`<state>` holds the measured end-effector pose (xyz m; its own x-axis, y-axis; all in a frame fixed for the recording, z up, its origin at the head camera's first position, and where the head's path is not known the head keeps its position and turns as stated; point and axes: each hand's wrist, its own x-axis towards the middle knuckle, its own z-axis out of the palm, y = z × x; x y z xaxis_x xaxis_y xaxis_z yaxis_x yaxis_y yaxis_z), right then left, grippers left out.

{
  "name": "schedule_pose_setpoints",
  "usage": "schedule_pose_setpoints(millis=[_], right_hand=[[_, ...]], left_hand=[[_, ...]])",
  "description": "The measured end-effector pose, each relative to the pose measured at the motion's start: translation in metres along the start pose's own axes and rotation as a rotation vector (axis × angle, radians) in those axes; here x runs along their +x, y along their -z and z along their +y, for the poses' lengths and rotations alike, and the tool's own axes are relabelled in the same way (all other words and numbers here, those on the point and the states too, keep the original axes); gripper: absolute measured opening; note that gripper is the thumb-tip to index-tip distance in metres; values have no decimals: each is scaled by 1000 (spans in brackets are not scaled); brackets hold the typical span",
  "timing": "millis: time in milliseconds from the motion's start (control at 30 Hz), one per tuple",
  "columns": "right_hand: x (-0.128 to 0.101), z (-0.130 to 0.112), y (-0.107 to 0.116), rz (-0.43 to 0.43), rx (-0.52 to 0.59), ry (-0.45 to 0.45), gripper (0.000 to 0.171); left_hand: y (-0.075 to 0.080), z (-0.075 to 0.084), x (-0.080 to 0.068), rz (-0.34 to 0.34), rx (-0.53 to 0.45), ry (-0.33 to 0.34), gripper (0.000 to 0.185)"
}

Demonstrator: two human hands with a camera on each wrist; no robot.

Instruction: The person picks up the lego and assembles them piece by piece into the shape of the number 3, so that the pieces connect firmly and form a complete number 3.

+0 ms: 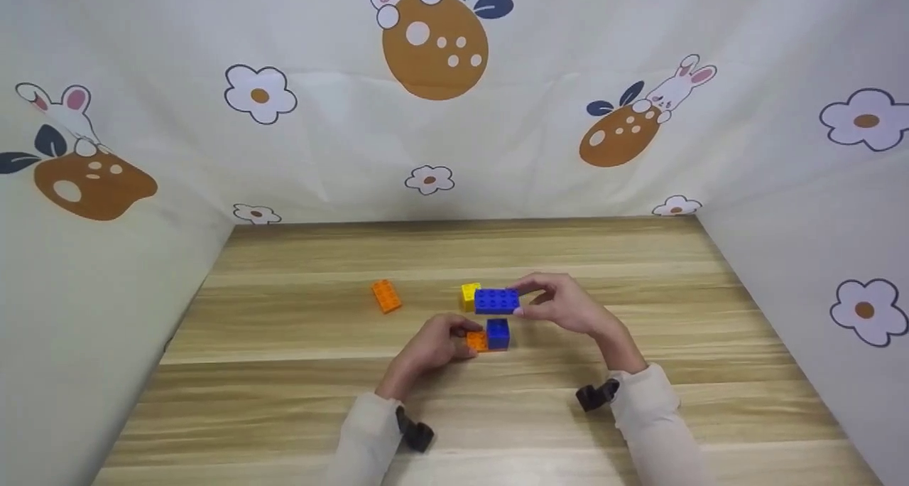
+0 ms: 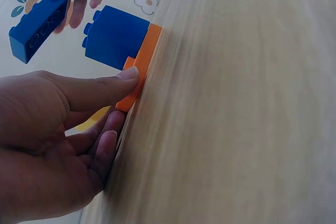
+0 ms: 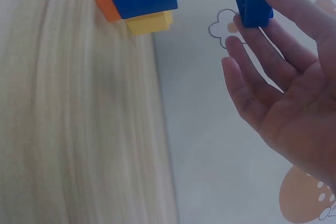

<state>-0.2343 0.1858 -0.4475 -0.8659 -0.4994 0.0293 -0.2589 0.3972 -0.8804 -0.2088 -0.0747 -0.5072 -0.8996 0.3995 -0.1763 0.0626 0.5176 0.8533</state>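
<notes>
My left hand point(image 1: 434, 344) pinches the left end of a flat orange brick point(image 1: 476, 341) low on the table, thumb along its near side. On that brick's right end stands a taller blue block point(image 1: 498, 335), studs upward. Higher up, my right hand point(image 1: 564, 303) pinches the right end of a blue eight-stud brick point(image 1: 497, 300) between thumb and fingertips. In the left wrist view this held brick point(image 2: 38, 27) is tilted, its hollow underside showing, apart from the blue block point(image 2: 116, 36). Behind them a yellow block point(image 1: 469, 296) is partly hidden by the held brick.
A second flat orange brick point(image 1: 386, 296) lies on the wooden table point(image 1: 298, 401) to the left of the yellow block. Patterned cloth walls point(image 1: 341, 152) enclose the table at the back and both sides. Small black devices point(image 1: 416, 433) sit on both wrists.
</notes>
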Motion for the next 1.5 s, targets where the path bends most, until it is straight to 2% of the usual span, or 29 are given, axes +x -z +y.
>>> schedule_pose_setpoints(millis=[133,300,500,933,1300,1500], right_hand=[[2,2,-3,-36,15,-4,39],[4,5,-6,-45,-1,8,37],[4,10,-9,-69,-32,21,38],[5,12,-17,-99,-32,-41,38],[5,10,-18,-122,-52,-45,38],[6,14,-18,-132,-7,-51,39]], left_hand=[[0,1,0,2,-9,-15,36],[0,2,1,-2,-15,2,36],[-2,-1,3,3,3,-26,32],[-1,-1,2,10,-4,-51,30],[-3,-1,2,23,6,-32,30],[-2,-1,2,18,17,-32,28]])
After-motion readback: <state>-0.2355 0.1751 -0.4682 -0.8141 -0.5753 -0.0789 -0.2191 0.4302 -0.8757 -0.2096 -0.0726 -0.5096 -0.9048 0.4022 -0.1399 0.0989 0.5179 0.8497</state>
